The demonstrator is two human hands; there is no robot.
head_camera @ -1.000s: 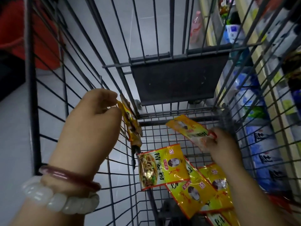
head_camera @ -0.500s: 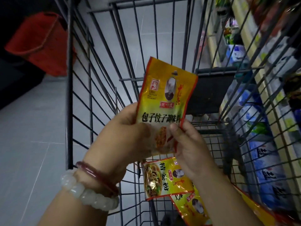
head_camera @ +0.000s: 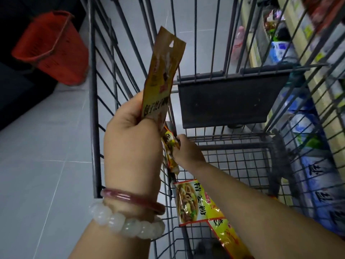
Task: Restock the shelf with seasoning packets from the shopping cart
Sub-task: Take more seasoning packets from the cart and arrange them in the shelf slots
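Right hand off the raised packet, now down in the cart.
Left hand (head_camera: 133,139) alone grips the upright seasoning packet (head_camera: 162,75), turned edge-on since half a second ago. Right hand (head_camera: 187,151) pinches a second packet (head_camera: 170,148) against the shopping cart (head_camera: 242,159) wall. Loose packets (head_camera: 196,200) lie nearer; shelf (head_camera: 306,53) far right.

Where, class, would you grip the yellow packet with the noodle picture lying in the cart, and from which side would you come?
Pinch the noodle-picture packet by its upper edge, coming from above through the open top of the cart. It lies flat and thin, its lower end is tucked among other packets and the right forearm crosses its right side, so the upper edge looks freest.
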